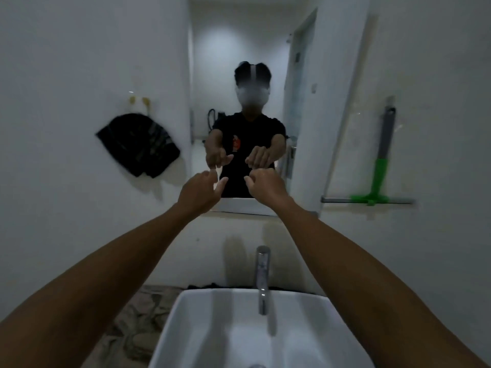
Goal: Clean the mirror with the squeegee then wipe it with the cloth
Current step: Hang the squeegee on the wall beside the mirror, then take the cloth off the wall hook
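Observation:
A tall mirror (239, 49) hangs on the white wall straight ahead and reflects a person in a dark shirt. Both my arms stretch toward its lower edge. My left hand (200, 191) is at the lower left of the glass with fingers loosely curled and thumb out, holding nothing. My right hand (265, 185) is beside it, fingers curled in, also with nothing in it. The squeegee (378, 179), grey handle, green neck and wide blade, hangs on the wall to the right of the mirror. A dark cloth (138, 144) hangs from hooks on the left wall.
A white basin (313, 328) sits below me with a chrome tap (262, 277) at its back. A patterned counter (138, 322) lies left of the basin. The mirror shows a door and a room behind me.

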